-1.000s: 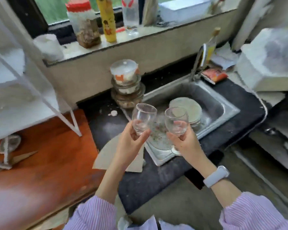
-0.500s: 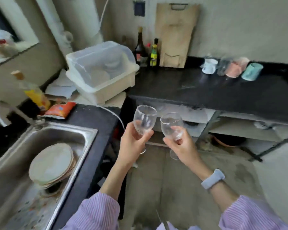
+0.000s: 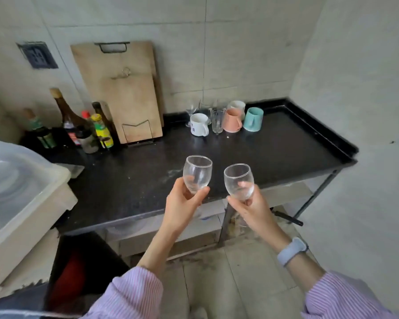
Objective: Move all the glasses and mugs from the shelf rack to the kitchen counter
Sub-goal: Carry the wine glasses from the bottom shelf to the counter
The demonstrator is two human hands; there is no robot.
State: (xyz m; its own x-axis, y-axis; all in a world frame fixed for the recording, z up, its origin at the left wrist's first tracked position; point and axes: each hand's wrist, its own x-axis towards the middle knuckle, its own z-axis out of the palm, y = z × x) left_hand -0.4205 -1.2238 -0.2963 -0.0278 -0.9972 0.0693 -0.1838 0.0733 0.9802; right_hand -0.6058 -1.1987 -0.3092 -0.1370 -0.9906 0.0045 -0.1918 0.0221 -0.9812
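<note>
Gripping a clear stemmed glass (image 3: 197,174) by the bowl, the left hand (image 3: 182,204) is held over the front edge of the black stone kitchen counter (image 3: 274,148); a second clear glass (image 3: 239,182) is clasped by the right hand (image 3: 253,209) — both stems are hidden by curled fingers. Mugs at the back wall — white (image 3: 199,124), pink (image 3: 232,120), teal (image 3: 253,119) — partly screen blurred glassware.

The left hand (image 3: 182,203) hides the stem of its wine glass (image 3: 197,174); the right hand (image 3: 251,209) hides the other's (image 3: 239,181); the plastic dish bin (image 3: 25,203) runs off the left edge; the bottle (image 3: 100,130) labels are too blurred to read.
</note>
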